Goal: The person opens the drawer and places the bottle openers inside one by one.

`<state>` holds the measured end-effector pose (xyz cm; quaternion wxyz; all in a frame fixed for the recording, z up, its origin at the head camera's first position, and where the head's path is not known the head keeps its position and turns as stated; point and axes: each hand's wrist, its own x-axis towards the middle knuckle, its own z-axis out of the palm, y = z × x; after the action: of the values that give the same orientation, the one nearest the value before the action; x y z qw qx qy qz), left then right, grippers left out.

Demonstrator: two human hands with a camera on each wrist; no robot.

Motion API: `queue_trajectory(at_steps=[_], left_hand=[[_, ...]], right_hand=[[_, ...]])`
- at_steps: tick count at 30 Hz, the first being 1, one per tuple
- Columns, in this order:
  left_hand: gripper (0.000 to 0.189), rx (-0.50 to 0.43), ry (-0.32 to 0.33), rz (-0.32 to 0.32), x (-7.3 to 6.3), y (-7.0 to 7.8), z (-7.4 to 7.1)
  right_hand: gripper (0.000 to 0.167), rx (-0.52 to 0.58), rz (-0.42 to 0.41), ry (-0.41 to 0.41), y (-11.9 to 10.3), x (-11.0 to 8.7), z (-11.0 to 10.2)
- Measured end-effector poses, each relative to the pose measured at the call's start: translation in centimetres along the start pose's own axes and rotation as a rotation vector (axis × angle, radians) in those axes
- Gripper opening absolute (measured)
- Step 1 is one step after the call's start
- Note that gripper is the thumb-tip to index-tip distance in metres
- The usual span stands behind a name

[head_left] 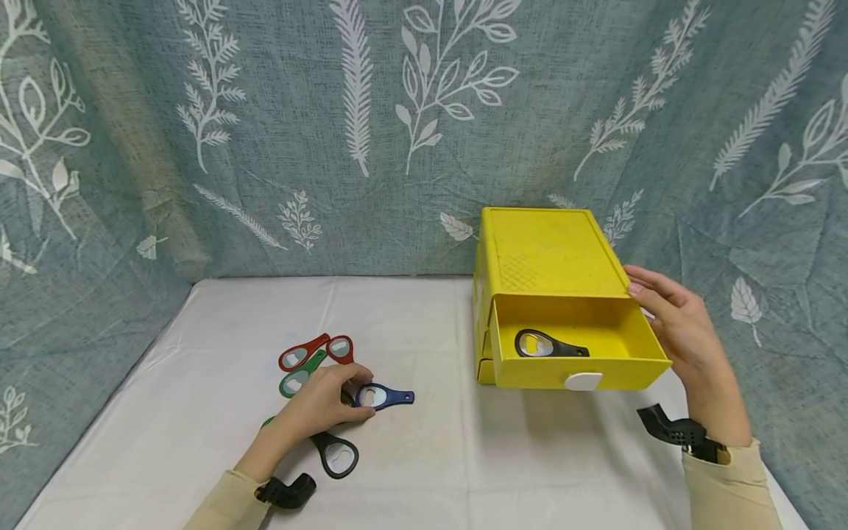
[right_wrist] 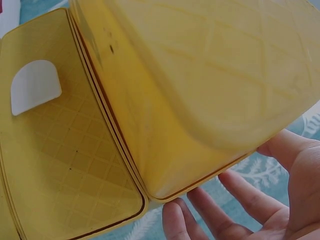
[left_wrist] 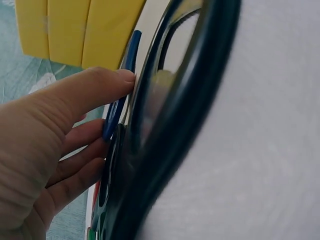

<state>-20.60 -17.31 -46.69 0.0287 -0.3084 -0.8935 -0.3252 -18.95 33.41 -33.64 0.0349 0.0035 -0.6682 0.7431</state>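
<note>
My left hand (head_left: 324, 399) pinches a blue bottle opener (head_left: 397, 397) by its ring end, thumb on one side and fingers on the other. Around that hand lie two red bottle openers (head_left: 311, 346), a green bottle opener (head_left: 288, 387) and a black bottle opener (head_left: 329, 442); the hand partly hides some of them. On the right stands a yellow drawer box (head_left: 550, 250), its upper drawer (head_left: 530, 374) pulled out. Inside that drawer lies another black bottle opener (head_left: 566, 350). My right hand (head_left: 685, 331) touches the box's right side near its front edge, fingers extended.
A white cloth (head_left: 424, 471) covers the table. Behind it and at the sides hangs a grey-green curtain (head_left: 285, 132) with white leaf prints. The open drawer, with its white handle (head_left: 584, 381), juts out over the table. Below it sits a closed drawer (right_wrist: 70, 145).
</note>
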Motion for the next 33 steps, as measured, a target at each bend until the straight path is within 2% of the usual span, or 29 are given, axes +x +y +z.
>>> queue_trajectory(at_steps=[14,21,33], left_hand=[[0.039,0.043,0.052,0.064,0.10,0.00,0.15],[0.039,0.068,0.078,0.062,0.10,-0.08,0.15],[0.034,0.026,0.084,0.049,0.17,-0.12,0.01]], right_hand=[[0.038,0.028,0.001,-0.010,-0.02,-0.02,-0.08],[0.036,0.031,0.001,-0.011,-0.04,-0.01,-0.08],[0.035,0.039,0.000,-0.011,-0.09,0.05,-0.04]])
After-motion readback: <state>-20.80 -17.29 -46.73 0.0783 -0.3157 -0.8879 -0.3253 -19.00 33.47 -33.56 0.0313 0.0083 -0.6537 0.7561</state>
